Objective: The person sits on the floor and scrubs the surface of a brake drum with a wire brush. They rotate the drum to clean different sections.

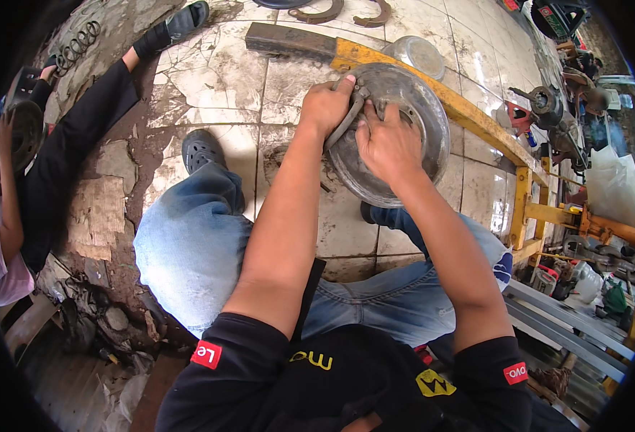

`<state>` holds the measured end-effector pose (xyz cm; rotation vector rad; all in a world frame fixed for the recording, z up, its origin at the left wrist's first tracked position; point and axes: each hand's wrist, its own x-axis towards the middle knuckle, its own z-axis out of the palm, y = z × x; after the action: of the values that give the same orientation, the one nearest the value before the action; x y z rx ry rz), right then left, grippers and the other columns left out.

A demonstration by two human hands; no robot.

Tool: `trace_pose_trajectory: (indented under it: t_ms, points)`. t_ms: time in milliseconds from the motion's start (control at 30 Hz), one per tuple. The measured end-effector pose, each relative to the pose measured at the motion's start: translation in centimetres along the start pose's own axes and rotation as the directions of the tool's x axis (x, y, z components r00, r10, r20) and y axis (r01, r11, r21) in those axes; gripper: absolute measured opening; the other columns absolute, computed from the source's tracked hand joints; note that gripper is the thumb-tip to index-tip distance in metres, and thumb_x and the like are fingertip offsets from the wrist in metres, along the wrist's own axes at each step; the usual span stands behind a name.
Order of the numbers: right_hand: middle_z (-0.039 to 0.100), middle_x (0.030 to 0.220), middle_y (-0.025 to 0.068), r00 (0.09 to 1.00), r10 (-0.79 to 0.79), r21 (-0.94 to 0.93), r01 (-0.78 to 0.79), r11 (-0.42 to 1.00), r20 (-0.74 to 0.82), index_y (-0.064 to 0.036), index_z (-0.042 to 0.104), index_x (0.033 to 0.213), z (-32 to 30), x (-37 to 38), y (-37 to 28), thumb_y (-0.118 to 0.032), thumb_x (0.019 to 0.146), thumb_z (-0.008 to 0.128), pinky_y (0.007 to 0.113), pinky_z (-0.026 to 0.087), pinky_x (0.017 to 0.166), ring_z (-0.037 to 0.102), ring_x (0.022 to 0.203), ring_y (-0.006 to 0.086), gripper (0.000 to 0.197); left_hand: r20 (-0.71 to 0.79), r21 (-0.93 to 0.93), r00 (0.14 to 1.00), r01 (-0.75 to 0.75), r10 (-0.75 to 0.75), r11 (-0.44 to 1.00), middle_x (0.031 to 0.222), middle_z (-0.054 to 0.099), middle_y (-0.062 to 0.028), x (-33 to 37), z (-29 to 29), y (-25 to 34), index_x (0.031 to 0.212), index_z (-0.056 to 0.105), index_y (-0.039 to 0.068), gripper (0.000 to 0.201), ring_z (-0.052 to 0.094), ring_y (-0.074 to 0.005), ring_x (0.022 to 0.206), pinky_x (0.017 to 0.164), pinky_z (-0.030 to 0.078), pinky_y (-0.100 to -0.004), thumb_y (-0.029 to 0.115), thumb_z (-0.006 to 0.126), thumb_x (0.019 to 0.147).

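Leftmost, the left hand (324,106) meets a curved grey strip (345,128) beside its thumb — the other fingers are hidden, so I cannot tell how firmly that grip closes. Next comes the round metal disc (360,173), over the tiled floor (346,230): probably heavy, stiff and slick with grime, best taken by its rim. It looks dull grey, scuffed and stained. On its face, the right hand's (393,147) grip is loosely spread — pinching nothing that shows.
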<state>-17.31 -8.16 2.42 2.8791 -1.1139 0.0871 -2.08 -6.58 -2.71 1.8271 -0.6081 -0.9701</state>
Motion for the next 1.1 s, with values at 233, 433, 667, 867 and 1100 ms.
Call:
trace_pose_trajectory:
  t_ms: [233,433,667,867,1100]
  points:
    - [0.058,0.102,0.0141,0.999,-0.040,-0.041,0.039,0.998,-0.018,-0.0087,0.067,0.126,0.1,0.4,-0.4,-0.031,0.094,0.050,0.046,0.046,0.077,0.066,0.081,0.0310,0.042,0.018,0.006,0.999,0.049,-0.049,0.999,0.123,0.061,-0.0297,0.8,-0.1,-1.0,0.117,0.066,-0.006,0.069,0.057,-0.0387,0.119,0.103,0.042,-0.0381,0.056,0.050,0.092]
    - [0.058,0.100,0.0141,0.999,-0.042,-0.034,0.043,0.999,0.031,-0.0088,0.067,0.125,-0.5,0.6,-0.3,-0.034,0.094,0.050,0.047,0.045,0.078,0.065,0.082,0.0310,0.043,-0.003,-0.003,0.999,0.041,-0.041,0.999,0.128,0.059,-0.0300,0.6,-0.2,-0.9,0.119,0.065,-0.006,0.070,0.054,-0.0397,0.123,0.106,0.040,-0.0381,0.056,0.049,0.092]
    - [0.059,0.100,0.0145,0.996,-0.079,-0.041,0.080,0.996,0.037,-0.0084,0.068,0.124,-0.7,0.4,-0.2,-0.032,0.094,0.049,0.046,0.046,0.076,0.066,0.079,0.0317,0.043,0.023,-0.039,0.999,0.036,-0.035,0.999,0.110,0.069,-0.0260,-0.3,-0.5,0.3,0.113,0.069,-0.004,0.063,0.065,-0.0348,0.104,0.093,0.048,-0.0375,0.054,0.055,0.093]
    - [0.060,0.101,0.0146,0.999,-0.037,0.002,0.037,0.999,0.026,-0.0075,0.068,0.123,-0.6,-0.5,-1.1,-0.031,0.094,0.049,0.048,0.046,0.077,0.067,0.081,0.0328,0.042,-0.019,-0.016,1.000,0.024,-0.024,1.000,0.111,0.068,-0.0281,0.2,-0.2,-0.2,0.112,0.069,-0.004,0.065,0.064,-0.0371,0.107,0.096,0.046,-0.0381,0.055,0.053,0.092]
    - [0.060,0.102,0.0145,0.998,-0.050,0.007,0.049,0.999,0.039,-0.0064,0.067,0.124,-0.6,-0.1,-0.7,-0.030,0.095,0.047,0.048,0.046,0.079,0.066,0.083,0.0330,0.042,-0.065,0.006,0.998,0.021,-0.021,1.000,0.114,0.067,-0.0278,0.3,0.1,-1.0,0.115,0.069,-0.004,0.065,0.063,-0.0379,0.111,0.098,0.045,-0.0379,0.054,0.054,0.092]
